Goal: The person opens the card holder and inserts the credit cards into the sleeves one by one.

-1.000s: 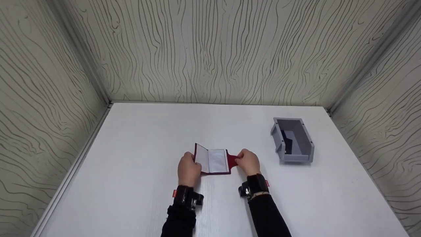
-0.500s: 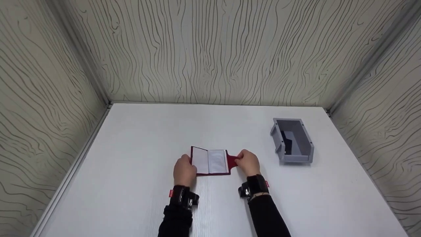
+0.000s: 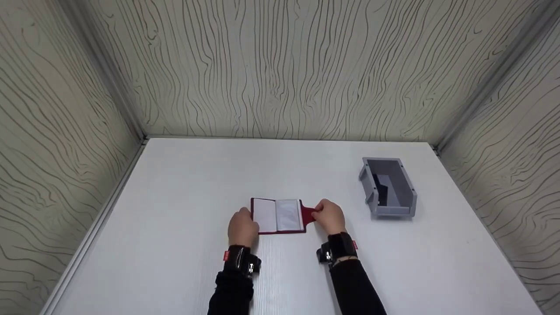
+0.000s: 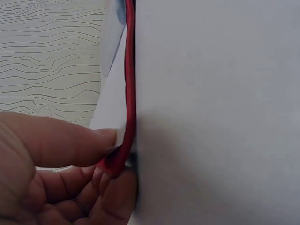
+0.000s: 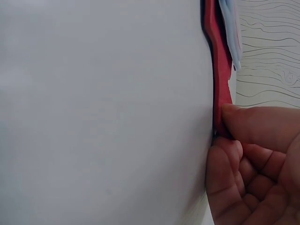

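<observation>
A small red card holder (image 3: 276, 216) with pale, see-through sleeves lies spread open on the white table. My left hand (image 3: 243, 227) pinches its left cover edge; in the left wrist view the thumb (image 4: 93, 143) rests on the inner side of the red cover (image 4: 130, 79), with fingers beneath. On the other side, my right hand (image 3: 330, 217) pinches the red closing flap (image 3: 309, 214) between thumb and fingers. The right wrist view shows this hand (image 5: 262, 159) gripping the end of the red flap (image 5: 220, 79).
A grey plastic bin (image 3: 389, 187) stands at the right of the white table (image 3: 197, 175), with a dark, flat item (image 3: 381, 192) inside it. Wood-patterned panels (image 3: 271, 70) enclose the table at the back and sides.
My left hand has moved left and slightly toward the person, laying the left cover of the card holder flatter. My right hand has stayed nearly still on the flap.
</observation>
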Available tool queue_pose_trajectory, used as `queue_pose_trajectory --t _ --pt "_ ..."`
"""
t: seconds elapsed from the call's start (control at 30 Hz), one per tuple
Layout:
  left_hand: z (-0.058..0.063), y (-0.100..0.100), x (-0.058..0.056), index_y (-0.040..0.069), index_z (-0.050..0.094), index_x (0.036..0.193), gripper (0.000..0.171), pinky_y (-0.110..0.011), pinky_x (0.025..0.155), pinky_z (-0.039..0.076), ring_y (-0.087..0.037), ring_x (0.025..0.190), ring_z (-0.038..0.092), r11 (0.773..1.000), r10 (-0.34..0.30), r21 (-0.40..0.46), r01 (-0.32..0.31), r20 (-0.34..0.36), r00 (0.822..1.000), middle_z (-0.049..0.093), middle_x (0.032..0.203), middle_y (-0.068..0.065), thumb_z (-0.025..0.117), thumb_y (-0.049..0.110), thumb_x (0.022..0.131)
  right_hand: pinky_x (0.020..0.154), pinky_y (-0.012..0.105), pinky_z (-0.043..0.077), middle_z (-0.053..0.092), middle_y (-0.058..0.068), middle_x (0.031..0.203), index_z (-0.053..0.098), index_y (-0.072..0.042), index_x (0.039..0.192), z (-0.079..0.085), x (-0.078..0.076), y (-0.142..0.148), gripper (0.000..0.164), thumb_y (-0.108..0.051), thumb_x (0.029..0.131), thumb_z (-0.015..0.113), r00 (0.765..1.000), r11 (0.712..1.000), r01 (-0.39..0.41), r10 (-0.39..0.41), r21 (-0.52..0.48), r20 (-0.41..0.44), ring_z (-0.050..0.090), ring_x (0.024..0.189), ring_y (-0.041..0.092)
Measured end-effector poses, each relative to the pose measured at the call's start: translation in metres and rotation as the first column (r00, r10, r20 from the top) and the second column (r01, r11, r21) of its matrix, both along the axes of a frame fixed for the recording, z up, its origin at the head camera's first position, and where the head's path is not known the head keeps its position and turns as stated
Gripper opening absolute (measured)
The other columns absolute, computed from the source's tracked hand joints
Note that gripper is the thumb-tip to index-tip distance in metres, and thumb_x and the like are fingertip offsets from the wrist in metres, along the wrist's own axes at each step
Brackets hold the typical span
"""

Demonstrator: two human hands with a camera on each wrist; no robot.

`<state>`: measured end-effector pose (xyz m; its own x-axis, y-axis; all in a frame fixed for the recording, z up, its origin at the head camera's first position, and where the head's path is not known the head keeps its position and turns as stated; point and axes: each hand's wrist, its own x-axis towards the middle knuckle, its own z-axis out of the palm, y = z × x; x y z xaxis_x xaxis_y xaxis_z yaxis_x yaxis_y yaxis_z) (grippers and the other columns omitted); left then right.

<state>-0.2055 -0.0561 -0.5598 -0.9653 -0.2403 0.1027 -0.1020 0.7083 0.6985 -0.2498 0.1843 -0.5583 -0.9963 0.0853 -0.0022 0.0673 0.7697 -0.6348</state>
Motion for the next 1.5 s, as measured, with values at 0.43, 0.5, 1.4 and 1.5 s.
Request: queue_pose_trajectory --t 0.43,0.5,1.4,1.5 --pt "-0.001 -0.003 -0.001 -0.002 0.058 0.079 0.009 -0.047 0.068 0.048 -0.035 0.073 0.060 0.999 -0.006 -0.035 0.006 0.015 1.000 0.059 0.074 -0.015 0.061 -0.010 0.075 0.067 0.036 0.045 0.063 0.007 0.076 0.061 -0.004 0.078 -0.001 0.000 0.001 0.011 -0.004 0.081 0.071 1.000 1.000 -0.015 0.015 -0.024 0.001 0.056 0.073 0.024" --pt "-0.002 -0.003 -0.001 -0.002 0.058 0.080 0.009 -0.048 0.068 0.048 -0.035 0.073 0.060 0.999 0.000 -0.034 0.000 0.004 1.000 0.059 0.074 -0.015 0.061 -0.009 0.075 0.067 0.036 0.045 0.062 0.007 0.076 0.061 -0.004 0.078 0.000 0.000 0.001 0.011 -0.004 0.082 0.071 1.000 0.999 -0.010 0.010 -0.032 0.008 0.056 0.073 0.024" --pt "-0.008 -0.005 -0.002 -0.002 0.058 0.081 0.013 -0.047 0.067 0.048 -0.033 0.070 0.059 1.000 0.011 0.014 -0.011 -0.024 1.000 0.058 0.073 -0.012 0.064 -0.008 0.071 0.080 0.043 0.049 0.068 0.009 0.088 0.074 -0.003 0.095 0.020 -0.011 -0.032 0.010 -0.007 0.086 0.071 0.956 0.976 -0.152 0.184 0.153 -0.227 0.063 0.087 0.029" --pt "-0.008 -0.005 -0.002 -0.003 0.059 0.080 0.012 -0.047 0.067 0.048 -0.033 0.070 0.059 1.000 0.015 0.015 -0.015 -0.024 1.000 0.058 0.073 -0.012 0.064 -0.008 0.071 0.082 0.044 0.049 0.069 0.011 0.091 0.074 -0.002 0.096 0.021 -0.013 -0.035 0.011 -0.005 0.087 0.070 0.951 0.970 -0.178 0.213 0.165 -0.223 0.063 0.091 0.030"
